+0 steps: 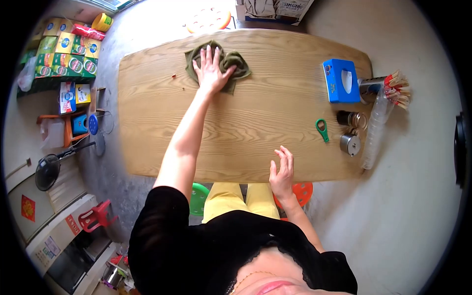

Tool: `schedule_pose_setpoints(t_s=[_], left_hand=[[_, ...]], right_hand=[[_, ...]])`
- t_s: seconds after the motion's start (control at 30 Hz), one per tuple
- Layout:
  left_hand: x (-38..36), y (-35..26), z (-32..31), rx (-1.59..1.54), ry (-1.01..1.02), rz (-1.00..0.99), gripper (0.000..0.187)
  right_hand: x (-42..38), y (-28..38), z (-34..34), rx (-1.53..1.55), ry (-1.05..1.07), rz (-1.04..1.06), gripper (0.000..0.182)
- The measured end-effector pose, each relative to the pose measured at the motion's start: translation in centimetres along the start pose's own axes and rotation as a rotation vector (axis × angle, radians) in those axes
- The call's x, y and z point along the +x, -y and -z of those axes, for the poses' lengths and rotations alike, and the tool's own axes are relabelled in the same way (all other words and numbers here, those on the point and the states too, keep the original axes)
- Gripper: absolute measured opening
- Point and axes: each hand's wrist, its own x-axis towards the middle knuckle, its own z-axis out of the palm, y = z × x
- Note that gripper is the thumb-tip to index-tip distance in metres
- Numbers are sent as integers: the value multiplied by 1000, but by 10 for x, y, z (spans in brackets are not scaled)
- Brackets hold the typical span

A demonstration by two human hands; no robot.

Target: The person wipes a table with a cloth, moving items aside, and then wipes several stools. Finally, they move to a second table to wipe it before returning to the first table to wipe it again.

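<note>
My left hand (211, 73) lies flat on a dark olive-green cloth (239, 63) near the far side of the wooden table (255, 118). Its fingers are spread over the rag, and the thumb rests by a bunched fold on the right. At the near edge of the table is my right hand (282, 173), empty, its fingers loosely bent and the thumb apart. Left of the cloth, a small reddish-brown crumb (173, 76) sits on the wood, with a tinier speck below it.
Along the table's right side are a blue tissue box (339, 81), a green-handled tool (322, 130), a dark jar (348, 118), a metal tin (350, 144), a container of red-tipped sticks (373, 87) and stacked clear cups (375, 129). Stools (199, 198) stand by the near edge; boxes (66, 65) fill the left.
</note>
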Motion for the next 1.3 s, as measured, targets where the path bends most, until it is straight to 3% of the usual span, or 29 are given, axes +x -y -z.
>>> schedule_pose_setpoints(t_s=[0.13,0.2,0.33,0.4,0.47,0.6,0.67,0.73,0.8,0.87,1.0,1.13,1.2,1.3], left_hand=[[-82,-66,6,-123,-6,-132,92],[-114,-122,8,-213,102,-235,92],[-187,-224,2,-498,227,-505,88],[-210,-228,2,-470,272,-533,82],[-218,-207,3,-422,214,-514,66],[-180,-98,5,-268,167,-239,59],[-142,-37,31,-113,75,-100,82],[-133,9,38,-97,59,67,94],[-174,22,42,-67,-5,119,96],[-243,20,37,-8,38,125,98],[-331,-58,58,-123,260,108,96],[-271,-131,56,-355,414,-201,91],[-222,-149,38,-420,331,-379,86],[-147,-157,0,-457,148,-467,78]], right_hand=[[-16,-4,-6,102,-40,-87,39],[-25,-8,0,108,-75,-130,44],[-21,-47,9,0,-413,-73,46],[-17,-58,6,-117,-332,-88,48],[-16,-76,-34,-79,-261,-7,55],[53,-44,-104,-192,-81,334,64],[114,-9,-137,-203,7,487,67],[148,15,-174,-196,30,517,72],[126,29,-189,-309,3,581,72],[76,10,-181,-185,137,700,71],[-16,-17,-99,-157,411,533,69],[-34,-66,-46,-425,148,248,55],[-1,-69,-36,-445,8,112,50],[77,-71,-42,-430,-145,23,50]])
